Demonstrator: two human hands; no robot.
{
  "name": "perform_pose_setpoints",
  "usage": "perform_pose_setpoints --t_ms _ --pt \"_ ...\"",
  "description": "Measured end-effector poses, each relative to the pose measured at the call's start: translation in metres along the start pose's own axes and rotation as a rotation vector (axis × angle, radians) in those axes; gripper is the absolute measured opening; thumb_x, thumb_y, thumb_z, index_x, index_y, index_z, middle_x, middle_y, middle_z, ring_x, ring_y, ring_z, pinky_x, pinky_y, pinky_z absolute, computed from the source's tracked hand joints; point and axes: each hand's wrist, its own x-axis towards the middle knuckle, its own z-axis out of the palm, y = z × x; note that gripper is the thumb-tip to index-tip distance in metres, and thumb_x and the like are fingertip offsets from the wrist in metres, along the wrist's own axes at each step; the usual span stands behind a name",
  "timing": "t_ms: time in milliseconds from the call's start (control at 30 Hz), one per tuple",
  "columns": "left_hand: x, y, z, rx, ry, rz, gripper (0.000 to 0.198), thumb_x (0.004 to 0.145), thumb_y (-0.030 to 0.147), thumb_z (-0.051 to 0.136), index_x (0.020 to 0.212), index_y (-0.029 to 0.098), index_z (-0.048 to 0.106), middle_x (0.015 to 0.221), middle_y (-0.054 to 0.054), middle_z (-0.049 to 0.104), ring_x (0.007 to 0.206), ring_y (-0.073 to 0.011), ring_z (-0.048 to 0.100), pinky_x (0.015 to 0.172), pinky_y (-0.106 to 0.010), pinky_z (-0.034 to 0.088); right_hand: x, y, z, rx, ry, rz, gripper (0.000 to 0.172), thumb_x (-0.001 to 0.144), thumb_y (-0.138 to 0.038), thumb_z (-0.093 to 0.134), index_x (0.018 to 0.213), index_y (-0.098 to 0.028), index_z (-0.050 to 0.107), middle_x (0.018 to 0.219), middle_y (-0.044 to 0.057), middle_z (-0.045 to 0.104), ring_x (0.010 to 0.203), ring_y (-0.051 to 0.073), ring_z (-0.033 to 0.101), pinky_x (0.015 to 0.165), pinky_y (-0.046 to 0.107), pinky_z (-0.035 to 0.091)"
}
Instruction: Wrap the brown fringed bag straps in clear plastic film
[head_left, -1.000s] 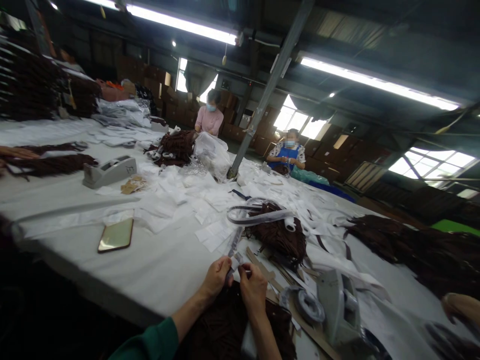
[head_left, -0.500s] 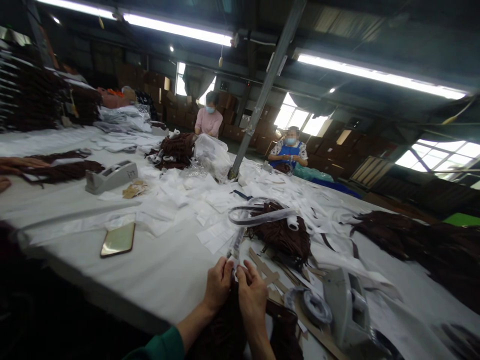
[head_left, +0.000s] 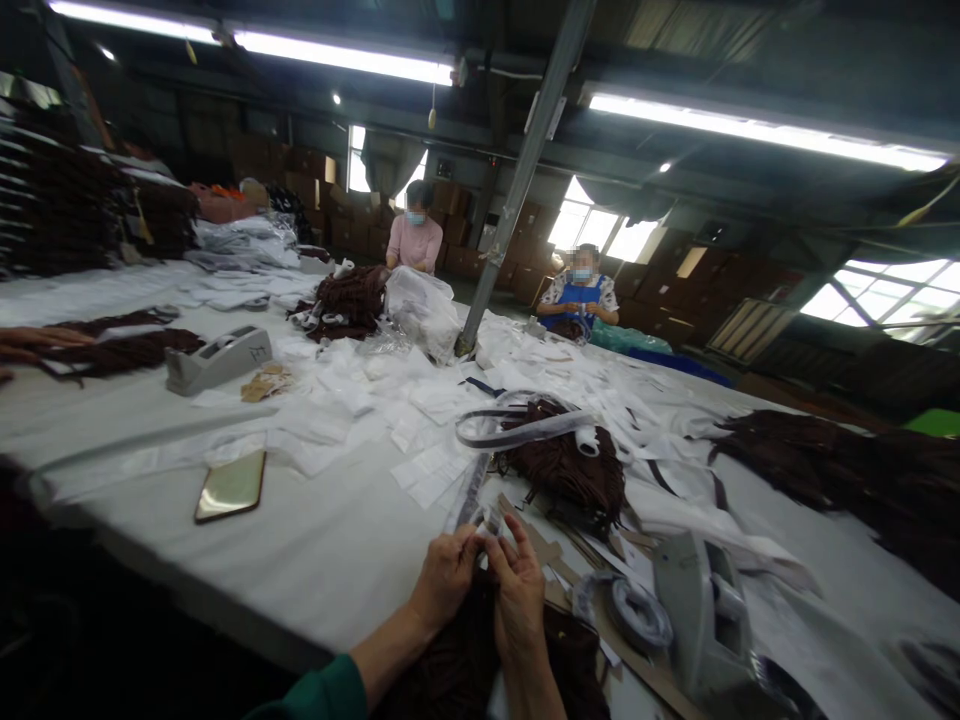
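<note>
My left hand and my right hand meet near the table's front edge. Both pinch the end of a strap wrapped in clear plastic, which stretches away from them over the white table. Right-hand fingers are partly extended, with thumb and forefinger closed on the strap end. Beneath my wrists lies a dark brown fringed piece, partly hidden by my arms. Just beyond my hands sits a brown fringed bag with a plastic-wrapped handle looping over it.
A grey tape dispenser and a tape roll stand right of my hands, near cardboard strips. At left are a phone, another tape dispenser and a co-worker's hand. Two people work across the table.
My hands have shifted slightly right, and my right-hand fingers have lifted and straightened somewhat. Both still grip the strap end. The view has shifted slightly.
</note>
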Motion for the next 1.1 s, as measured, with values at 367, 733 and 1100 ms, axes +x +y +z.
perform_pose_setpoints --t_ms 367,733,1100 --pt "0.011 -0.006 0.0 -0.566 -0.102 -0.27 0.041 0.079 0.054 0.06 0.09 0.024 0.034 0.052 0.01 0.052 0.038 -0.0067 0.039 0.04 -0.017 0.025 -0.003 -0.005 0.005 0.006 -0.003 -0.026 0.06 0.066 -0.039 0.08 0.114 -0.024 0.047 0.077 -0.002 0.067 0.045 0.007 0.049 0.043 0.018 0.039" --pt "0.026 -0.022 -0.016 -0.734 -0.414 -0.325 0.053 0.075 0.052 0.067 0.111 0.018 0.046 0.08 0.001 0.061 0.041 -0.0042 0.049 0.038 -0.016 0.034 -0.01 -0.008 0.009 -0.015 -0.217 0.058 0.086 0.07 -0.033 0.078 0.14 -0.038 0.027 0.111 0.001 0.062 0.036 -0.001 0.041 0.036 0.016 0.037" --pt "0.019 -0.014 -0.016 -0.651 -0.387 -0.332 0.069 0.072 0.05 0.071 0.125 0.013 0.047 0.047 0.01 0.048 0.036 -0.0048 0.038 0.04 -0.017 0.03 0.008 0.019 0.006 -0.082 -0.088 -0.023 0.069 0.063 -0.047 0.077 0.118 -0.024 0.043 0.064 -0.009 0.053 0.032 0.003 0.036 0.03 0.015 0.028"
